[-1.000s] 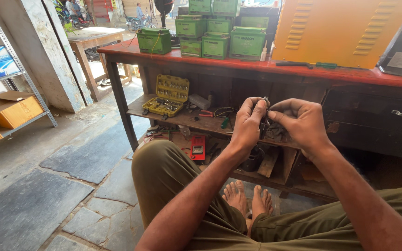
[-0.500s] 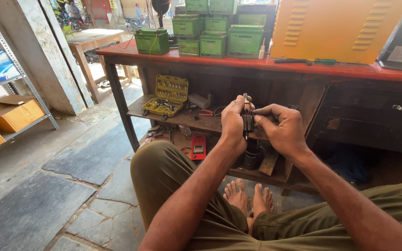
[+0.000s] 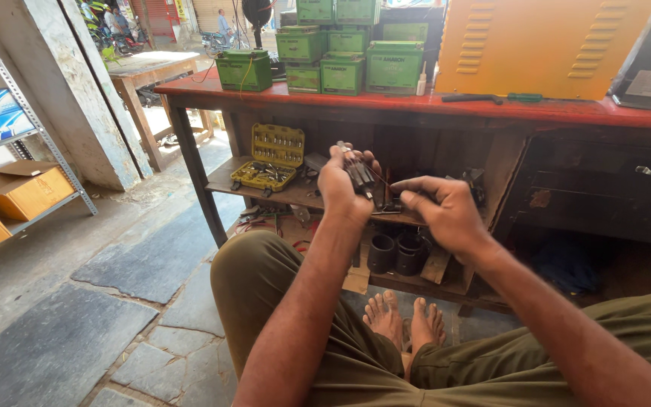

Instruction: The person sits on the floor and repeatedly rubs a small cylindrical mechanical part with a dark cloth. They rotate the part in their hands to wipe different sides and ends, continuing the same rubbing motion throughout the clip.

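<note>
Hands [image 3: 348, 185] apart now, red workbench [image 3: 491, 109]

Just one view, head-mounted, shot from a seated spot low on the stone floor. Tilted down and forward, squarely facing the long red-topped wooden workbench [image 3: 386, 105]. Pretty close too: bench fills the upper frame edge to edge, lower shelf about level with the raised left hand [image 3: 344, 188] and right hand [image 3: 446, 215]. Own knees and bare feet below the bench, at the bottom edge. Off left of the bench, open doorway and street.
</note>
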